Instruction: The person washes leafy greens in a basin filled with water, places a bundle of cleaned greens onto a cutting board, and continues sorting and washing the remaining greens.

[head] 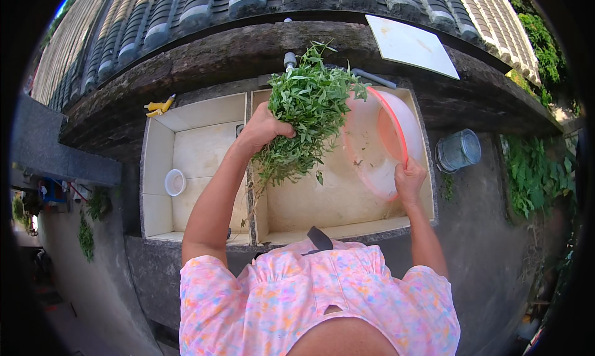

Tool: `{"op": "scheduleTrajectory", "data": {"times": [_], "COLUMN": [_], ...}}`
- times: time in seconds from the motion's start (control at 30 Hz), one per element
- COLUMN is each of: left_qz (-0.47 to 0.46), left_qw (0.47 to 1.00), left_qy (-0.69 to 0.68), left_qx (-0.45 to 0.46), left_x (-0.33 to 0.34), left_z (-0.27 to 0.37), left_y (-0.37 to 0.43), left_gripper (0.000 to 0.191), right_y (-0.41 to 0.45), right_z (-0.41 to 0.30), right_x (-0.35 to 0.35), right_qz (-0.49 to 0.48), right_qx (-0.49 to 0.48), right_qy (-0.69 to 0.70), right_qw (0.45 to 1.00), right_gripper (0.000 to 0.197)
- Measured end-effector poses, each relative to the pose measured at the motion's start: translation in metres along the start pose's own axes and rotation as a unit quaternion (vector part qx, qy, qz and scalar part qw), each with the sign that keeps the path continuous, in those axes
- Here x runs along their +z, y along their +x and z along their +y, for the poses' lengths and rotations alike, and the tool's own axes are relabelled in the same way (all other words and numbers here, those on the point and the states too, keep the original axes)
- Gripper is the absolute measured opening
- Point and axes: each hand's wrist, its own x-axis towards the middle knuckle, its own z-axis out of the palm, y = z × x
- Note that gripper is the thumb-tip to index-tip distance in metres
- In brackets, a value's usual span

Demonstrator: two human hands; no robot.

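A large bunch of leafy green stems [309, 109] is gripped in my left hand [267, 128], above the divider of a tiled double sink [307, 207]. Some thin stems and roots trail below it. My right hand [410, 179] clasps the rim of a wide plastic basin [411, 119] with an orange-red edge. The basin is tipped steeply on its side in the right compartment. Bits of leaf cling to its pale wall. Behind the bunch, a faucet [290, 60] is partly hidden by the leaves.
A small white bowl [175, 182] stands in the left compartment. On the sink's back left corner lies a yellow-handled tool [160, 105]. A white board [411, 44] leans on the ledge at the back. To the right is a bucket [459, 150]; tiled roofing [246, 0] rises beyond.
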Motion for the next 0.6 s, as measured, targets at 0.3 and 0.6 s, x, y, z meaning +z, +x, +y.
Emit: {"op": "scheduleTrajectory", "data": {"times": [0.3, 0.6], "left_qz": [0.032, 0.034], "left_qw": [0.999, 0.999], "left_qy": [-0.029, -0.01], "left_qx": [0.016, 0.014], "left_x": [0.008, 0.017], "left_z": [0.006, 0.021], "left_y": [-0.006, -0.002], "left_gripper": [0.031, 0.033], "right_y": [0.033, 0.027], "right_z": [0.004, 0.042], "right_x": [-0.048, -0.024], "right_qz": [0.091, 0.113], "right_qx": [-0.209, 0.059], "right_qy": [-0.121, 0.08], "right_qw": [0.966, 0.989], "right_gripper": [0.013, 0.008]}}
